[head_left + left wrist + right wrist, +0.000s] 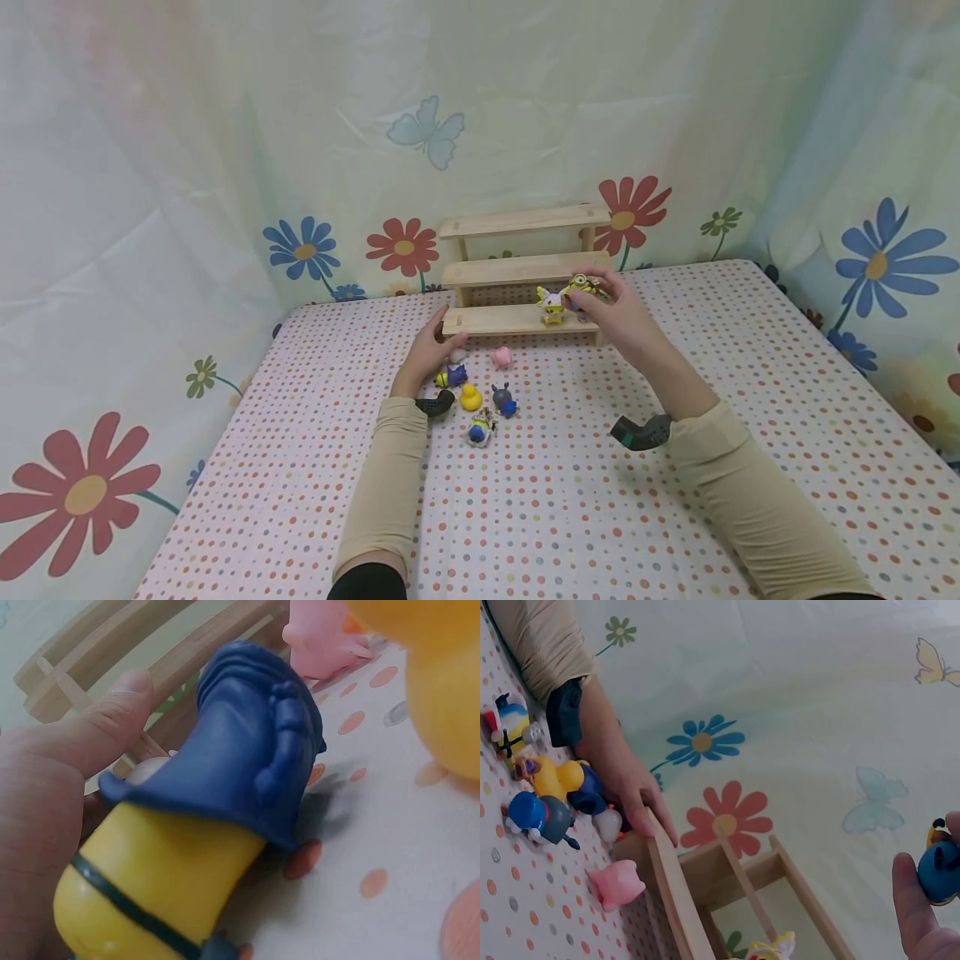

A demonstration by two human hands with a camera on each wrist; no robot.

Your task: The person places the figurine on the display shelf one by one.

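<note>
A three-tier wooden shelf (pixel 487 320) stands at the back of the table. My left hand (pixel 427 354) grips the left end of its lowest board, thumb along the front edge in the right wrist view. At the right end of that board, my right hand (pixel 628 321) pinches a yellow goggled minion figure (pixel 580 284), whose blue lower part (pixel 939 871) shows by the fingers in the right wrist view. Close beside it on the board stands a yellow-and-white eared figure (pixel 551 308). The right hand's fingers partly hide the minion.
Before the shelf lie a pink pig (pixel 501 358), a yellow duck (pixel 470 397), a yellow figure with a dark blue cape (pixel 452 376), a grey-and-blue figure (pixel 504 400), a blue-and-white figure (pixel 480 430) and a small whitish toy (pixel 608 825). A flowered curtain (pixel 525 108) hangs behind.
</note>
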